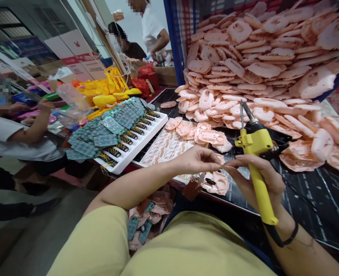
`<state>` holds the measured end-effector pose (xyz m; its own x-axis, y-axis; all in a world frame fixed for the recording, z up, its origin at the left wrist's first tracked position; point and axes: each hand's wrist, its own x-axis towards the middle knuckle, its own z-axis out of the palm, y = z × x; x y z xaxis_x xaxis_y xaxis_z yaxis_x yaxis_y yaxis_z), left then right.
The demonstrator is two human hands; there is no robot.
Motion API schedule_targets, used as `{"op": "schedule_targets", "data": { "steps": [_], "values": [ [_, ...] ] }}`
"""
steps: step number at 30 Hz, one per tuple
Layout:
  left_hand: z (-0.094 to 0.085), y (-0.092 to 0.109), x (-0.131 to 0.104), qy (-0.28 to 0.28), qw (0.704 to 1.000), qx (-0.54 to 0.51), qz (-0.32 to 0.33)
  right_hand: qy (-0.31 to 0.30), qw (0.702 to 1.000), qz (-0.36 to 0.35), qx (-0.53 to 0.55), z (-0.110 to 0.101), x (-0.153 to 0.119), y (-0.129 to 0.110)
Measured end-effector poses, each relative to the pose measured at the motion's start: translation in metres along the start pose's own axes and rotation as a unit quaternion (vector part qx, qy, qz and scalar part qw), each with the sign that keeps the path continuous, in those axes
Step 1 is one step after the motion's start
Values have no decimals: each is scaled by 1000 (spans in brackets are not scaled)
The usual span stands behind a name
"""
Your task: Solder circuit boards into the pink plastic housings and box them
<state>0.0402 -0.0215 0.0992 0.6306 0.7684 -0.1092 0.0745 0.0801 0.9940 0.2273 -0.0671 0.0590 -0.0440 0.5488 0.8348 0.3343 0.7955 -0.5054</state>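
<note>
My right hand [268,180] is wrapped round a yellow soldering gun [257,180], its metal tip pointing up and away from me. My left hand [199,159] is closed in a pinch, its fingertips meeting those of the right hand. What lies between them is too small to make out. Just below hangs a reddish-brown flat piece [191,190], with a small round metal part by it. Behind that, a pink plastic shell [221,183] with a black part in it lies at the bench's front edge. More pink shells [211,136] lie just beyond my hands.
A blue crate [175,42] tipped towards me spills a heap of pink shells [238,69]. To the left, green circuit boards [112,124] with wires rest on a white slotted tray [140,142]. Yellow parts [106,97] lie behind. Below the bench are more shells and boards [144,226]. Other people work nearby.
</note>
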Motion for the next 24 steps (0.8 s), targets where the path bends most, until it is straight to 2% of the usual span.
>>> {"op": "schedule_targets", "data": {
  "steps": [3,5,11,15,20,24],
  "values": [
    [1,0,-1,44,999,19,22,3,1000,11,9,1,-1,1],
    [1,-1,0,54,998,15,21,8,1000,16,4,1,-1,2],
    [2,-5,4,55,998,11,16,15,999,29,-10,3,-4,4],
    [2,-2,3,45,998,37,19,8,999,-4,-37,4,-6,6],
    [-20,10,4,64,986,152,27,-12,996,-11,-84,-7,-14,11],
    [-47,-3,17,53,946,321,9,-41,993,-20,-113,-23,-23,16]
  ]
}}
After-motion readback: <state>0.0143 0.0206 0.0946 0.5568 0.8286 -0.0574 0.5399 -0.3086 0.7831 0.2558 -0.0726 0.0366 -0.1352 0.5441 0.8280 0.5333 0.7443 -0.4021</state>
